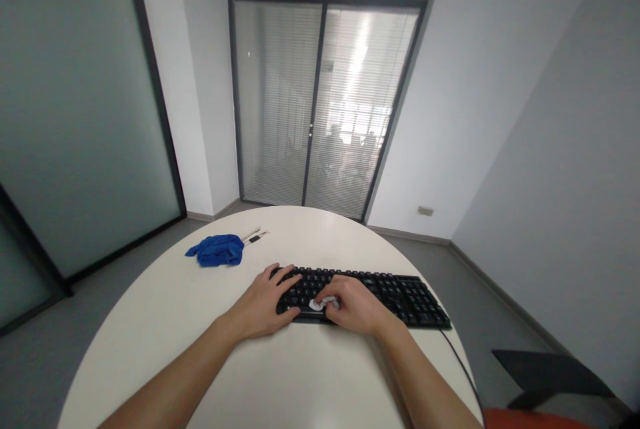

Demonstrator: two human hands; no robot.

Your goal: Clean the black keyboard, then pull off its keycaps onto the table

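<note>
A black keyboard (385,289) lies across the white round table, its cable running off to the lower right. Spread over the keyboard's left end, my left hand (263,302) rests with its fingers apart and the thumb along the front edge. My right hand (353,302) is closed around a crumpled white wipe (320,303), pressed against the keys left of the keyboard's middle. The wipe is partly hidden under the fingers; whether it is paper or cloth I cannot tell.
On the table (240,375), a bunched blue cloth (217,250) lies left of the keyboard, with thin sticks or small brushes (256,237) beside it. The keyboard cable (463,365) hangs near the right edge. A chair (550,375) with a black armrest and orange seat stands at lower right.
</note>
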